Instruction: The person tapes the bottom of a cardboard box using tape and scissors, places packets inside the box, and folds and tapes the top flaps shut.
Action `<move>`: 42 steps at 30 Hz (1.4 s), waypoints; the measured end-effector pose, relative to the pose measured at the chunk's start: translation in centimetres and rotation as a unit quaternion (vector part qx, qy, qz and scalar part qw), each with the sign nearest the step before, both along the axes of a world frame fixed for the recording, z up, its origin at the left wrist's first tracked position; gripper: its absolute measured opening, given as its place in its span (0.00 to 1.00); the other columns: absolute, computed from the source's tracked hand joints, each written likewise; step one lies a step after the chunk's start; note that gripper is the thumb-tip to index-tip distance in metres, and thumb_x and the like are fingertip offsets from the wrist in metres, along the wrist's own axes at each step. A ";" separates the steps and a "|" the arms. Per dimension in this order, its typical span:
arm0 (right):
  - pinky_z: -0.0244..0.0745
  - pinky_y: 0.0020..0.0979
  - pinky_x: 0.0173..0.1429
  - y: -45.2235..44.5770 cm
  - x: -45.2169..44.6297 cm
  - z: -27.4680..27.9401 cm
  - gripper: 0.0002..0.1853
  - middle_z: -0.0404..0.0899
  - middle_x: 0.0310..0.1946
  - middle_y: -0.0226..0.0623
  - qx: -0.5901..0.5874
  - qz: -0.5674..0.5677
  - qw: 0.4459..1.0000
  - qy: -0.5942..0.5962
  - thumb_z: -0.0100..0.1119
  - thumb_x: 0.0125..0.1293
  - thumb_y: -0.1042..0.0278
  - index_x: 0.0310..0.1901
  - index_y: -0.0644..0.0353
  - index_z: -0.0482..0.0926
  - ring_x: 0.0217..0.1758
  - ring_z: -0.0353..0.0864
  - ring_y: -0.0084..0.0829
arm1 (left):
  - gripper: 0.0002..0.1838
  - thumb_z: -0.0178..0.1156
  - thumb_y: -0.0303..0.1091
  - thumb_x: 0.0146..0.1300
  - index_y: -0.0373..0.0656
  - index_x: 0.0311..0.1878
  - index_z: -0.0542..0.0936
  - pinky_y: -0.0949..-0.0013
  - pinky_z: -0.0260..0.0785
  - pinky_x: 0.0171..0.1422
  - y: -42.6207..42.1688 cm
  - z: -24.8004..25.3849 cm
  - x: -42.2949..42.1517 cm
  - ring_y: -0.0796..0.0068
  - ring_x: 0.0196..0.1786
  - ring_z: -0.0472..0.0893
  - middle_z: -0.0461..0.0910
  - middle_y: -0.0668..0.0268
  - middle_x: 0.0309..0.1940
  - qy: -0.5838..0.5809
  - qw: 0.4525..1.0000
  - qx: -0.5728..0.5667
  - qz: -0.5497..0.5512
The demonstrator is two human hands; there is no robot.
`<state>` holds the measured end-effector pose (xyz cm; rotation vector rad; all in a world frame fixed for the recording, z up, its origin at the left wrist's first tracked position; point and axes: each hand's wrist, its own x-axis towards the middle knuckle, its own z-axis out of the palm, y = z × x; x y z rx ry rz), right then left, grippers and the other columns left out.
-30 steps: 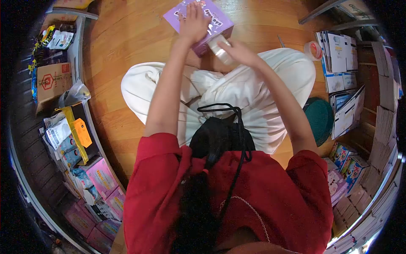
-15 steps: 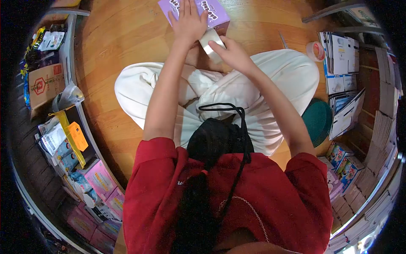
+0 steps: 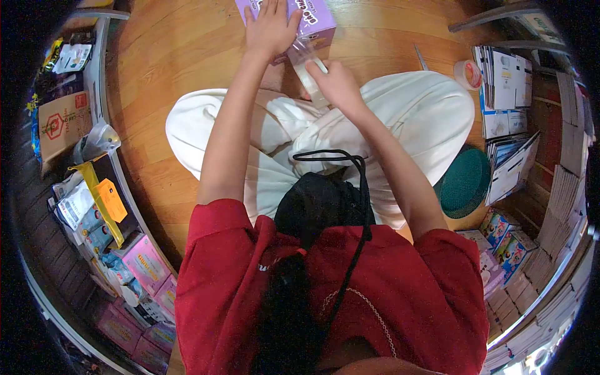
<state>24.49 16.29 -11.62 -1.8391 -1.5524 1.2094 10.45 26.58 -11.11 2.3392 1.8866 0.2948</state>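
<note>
A purple cardboard box (image 3: pixel 319 17) with white and dark lettering lies on the floor beyond my crossed legs, its far part cut off by the frame's top edge. My left hand (image 3: pixel 270 34) rests flat on its top, fingers spread. Nearer to me, my right hand (image 3: pixel 337 86) is closed around a roll of clear packing tape (image 3: pixel 306 80). A shiny strip of tape (image 3: pixel 302 47) runs from the roll to the box's near side. My palm hides part of the roll.
On the right lie another tape roll (image 3: pixel 467 75), a thin pointed metal object (image 3: pixel 420 57), stacked white packets (image 3: pixel 503 81) and a dark green round mesh item (image 3: pixel 464 182). Shelving on the left holds a brown carton (image 3: pixel 65 124) and pink boxes (image 3: pixel 147 265).
My right hand has drawn the tape roll back toward me and down, so a strip of tape now shows between it and the box. My left hand stays on the box, shifted slightly left.
</note>
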 end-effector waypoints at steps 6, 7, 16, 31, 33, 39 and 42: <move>0.71 0.46 0.41 -0.8 -1.3 1.1 0.26 0.77 0.25 0.59 0.059 -0.034 0.995 -0.067 0.49 0.60 0.47 0.29 0.69 0.78 0.33 0.78 0.55 | 0.35 0.35 0.52 0.66 0.42 0.71 0.44 0.48 0.34 0.73 0.6 -0.3 -0.4 0.64 0.73 0.45 0.45 0.58 0.71 0.006 1.000 -0.013 -0.004; 0.71 0.45 0.41 -0.8 -1.6 1.3 0.26 0.77 0.24 0.59 0.064 -0.041 0.993 -0.088 0.49 0.60 0.47 0.29 0.69 0.78 0.33 0.78 0.54 | 0.35 0.35 0.52 0.66 0.41 0.71 0.44 0.48 0.34 0.73 0.5 -0.2 -0.3 0.64 0.73 0.45 0.45 0.58 0.71 0.006 1.000 -0.015 -0.002; 0.70 0.46 0.43 -1.0 -2.0 -0.2 0.27 0.77 0.27 0.61 0.028 -0.071 0.997 -0.001 0.49 0.60 0.47 0.31 0.70 0.78 0.36 0.78 0.56 | 0.32 0.41 0.50 0.65 0.44 0.68 0.54 0.49 0.41 0.71 1.0 0.4 -1.6 0.60 0.72 0.50 0.50 0.53 0.69 -0.135 0.990 -0.009 0.037; 0.66 0.48 0.54 -2.7 -2.4 0.8 0.28 0.70 0.45 0.66 0.052 -0.085 0.989 0.110 0.41 0.64 0.51 0.48 0.75 0.69 0.47 0.72 0.60 | 0.50 0.56 0.29 0.59 0.38 0.68 0.25 0.68 0.41 0.72 -10.5 -3.6 1.1 0.58 0.72 0.46 0.40 0.45 0.70 -0.448 0.878 -0.075 0.147; 0.67 0.47 0.53 -3.5 -3.1 -0.3 0.22 0.69 0.45 0.62 0.136 -0.113 0.983 -0.053 0.44 0.64 0.56 0.48 0.70 0.70 0.46 0.73 0.57 | 0.52 0.55 0.27 0.60 0.45 0.67 0.21 0.65 0.50 0.68 -10.6 -4.4 0.7 0.58 0.67 0.56 0.45 0.46 0.69 -0.534 0.827 -0.124 0.125; 0.71 0.36 0.48 -6.2 8.9 9.7 0.11 0.75 0.41 0.48 0.369 -0.204 0.904 0.075 0.52 0.60 0.69 0.43 0.61 0.76 0.43 0.77 0.41 | 0.52 0.50 0.26 0.62 0.62 0.65 0.16 0.64 0.73 0.40 -11.7 -0.3 2.1 0.63 0.46 0.74 0.58 0.50 0.62 -0.590 0.738 -0.270 0.188; 0.72 0.30 0.45 -7.5 18.1 8.6 0.10 0.79 0.38 0.44 0.308 -0.325 0.892 -0.069 0.49 0.61 0.70 0.42 0.61 0.77 0.41 0.78 0.35 | 0.52 0.51 0.26 0.62 0.63 0.65 0.16 0.64 0.73 0.38 -12.0 0.2 2.3 0.63 0.44 0.75 0.59 0.50 0.61 -0.589 0.735 -0.275 0.192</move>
